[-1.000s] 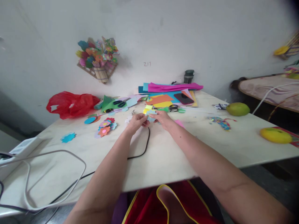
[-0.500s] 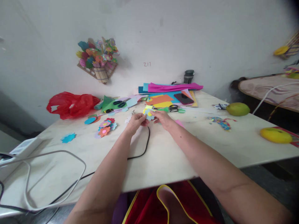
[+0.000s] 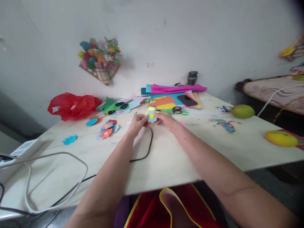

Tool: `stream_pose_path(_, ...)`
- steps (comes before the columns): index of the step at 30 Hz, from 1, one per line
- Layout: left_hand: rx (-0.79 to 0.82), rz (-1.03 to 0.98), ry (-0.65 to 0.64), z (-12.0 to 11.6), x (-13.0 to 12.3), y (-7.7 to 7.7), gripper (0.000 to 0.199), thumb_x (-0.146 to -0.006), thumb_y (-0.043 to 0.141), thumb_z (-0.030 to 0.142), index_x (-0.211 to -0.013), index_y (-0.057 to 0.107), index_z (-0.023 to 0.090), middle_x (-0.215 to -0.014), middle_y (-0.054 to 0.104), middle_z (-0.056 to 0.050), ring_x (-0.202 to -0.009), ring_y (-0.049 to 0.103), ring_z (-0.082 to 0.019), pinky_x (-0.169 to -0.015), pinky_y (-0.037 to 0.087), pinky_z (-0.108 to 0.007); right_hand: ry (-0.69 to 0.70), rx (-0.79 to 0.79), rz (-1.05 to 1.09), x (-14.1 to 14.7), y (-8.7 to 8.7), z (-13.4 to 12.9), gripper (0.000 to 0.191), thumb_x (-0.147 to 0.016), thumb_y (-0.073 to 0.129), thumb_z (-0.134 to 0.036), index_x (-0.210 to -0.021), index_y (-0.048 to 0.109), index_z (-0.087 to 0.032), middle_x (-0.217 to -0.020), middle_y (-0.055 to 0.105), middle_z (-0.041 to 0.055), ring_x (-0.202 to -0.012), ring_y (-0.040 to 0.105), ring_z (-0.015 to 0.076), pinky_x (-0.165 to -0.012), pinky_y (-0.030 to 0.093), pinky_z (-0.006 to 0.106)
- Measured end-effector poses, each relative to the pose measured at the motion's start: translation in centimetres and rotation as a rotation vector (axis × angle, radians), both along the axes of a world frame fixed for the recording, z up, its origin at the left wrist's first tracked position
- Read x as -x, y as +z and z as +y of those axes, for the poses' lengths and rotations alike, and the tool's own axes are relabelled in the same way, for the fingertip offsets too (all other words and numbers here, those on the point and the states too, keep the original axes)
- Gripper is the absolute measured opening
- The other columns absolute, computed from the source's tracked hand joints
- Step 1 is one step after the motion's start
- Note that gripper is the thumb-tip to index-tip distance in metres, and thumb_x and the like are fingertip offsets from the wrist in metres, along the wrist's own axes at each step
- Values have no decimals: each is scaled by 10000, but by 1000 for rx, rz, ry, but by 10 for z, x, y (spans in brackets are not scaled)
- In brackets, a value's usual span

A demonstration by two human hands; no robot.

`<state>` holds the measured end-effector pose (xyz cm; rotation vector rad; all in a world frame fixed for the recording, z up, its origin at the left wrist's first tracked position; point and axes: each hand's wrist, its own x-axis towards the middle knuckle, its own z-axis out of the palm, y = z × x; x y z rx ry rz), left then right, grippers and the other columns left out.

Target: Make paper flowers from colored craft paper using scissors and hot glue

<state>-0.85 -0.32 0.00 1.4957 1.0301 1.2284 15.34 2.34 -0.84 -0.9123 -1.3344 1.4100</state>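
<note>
Between my two hands is a light blue paper flower (image 3: 151, 117) with a yellow centre, lifted above the table. My left hand (image 3: 139, 123) pinches its left edge. From the other side, my right hand (image 3: 165, 120) grips its right edge. Beyond the flower lie pieces of yellow paper (image 3: 151, 109) and black-handled scissors (image 3: 177, 110). To the left rests a cluster of finished-looking paper flowers (image 3: 106, 133), in orange, pink, red and blue. A single blue paper flower (image 3: 70, 139) lies farther left. My fingertips are partly hidden behind the held flower.
A black cable (image 3: 150, 145) curves below my hands. Coloured sheets (image 3: 163, 102) and a phone (image 3: 187, 100) lie at the back. A red plastic bag (image 3: 73, 106) and a second pair of scissors (image 3: 123, 104) are at back left. Mangoes (image 3: 242, 111) sit right; a power strip (image 3: 22, 152) stands left.
The light blue flower has tilted slightly, so its face and yellow centre show more fully. Both hands keep hold of it in nearly the same place.
</note>
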Motion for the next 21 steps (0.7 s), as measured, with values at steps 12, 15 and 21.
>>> stream_pose_path(12,-4,7,18,2,-1,-1,391,-658,652,511,-631,543,136,-556,598,-31,-482,542,-110,-503,446,-246,-59,16,-26,5,2,-2,171,-567,738,-237,-602,599,-144,-582,600,5,-558,557,107,-472,377,207)
stream_pose_path(15,-5,3,25,2,-1,-2,385,-657,654,506,-631,541,138,-555,599,-32,-484,545,-111,-506,446,-247,-57,26,-23,5,3,-3,166,-569,741,-228,-612,603,-146,-584,603,3,-552,555,102,-470,379,204)
stream_pose_path(21,-15,-1,37,0,-1,0,387,-650,658,509,-630,536,141,-554,595,-27,-481,540,-111,-514,448,-252,31,60,48,1,0,0,264,-610,725,-380,-717,634,-157,-697,652,38,-565,562,109,-448,387,203)
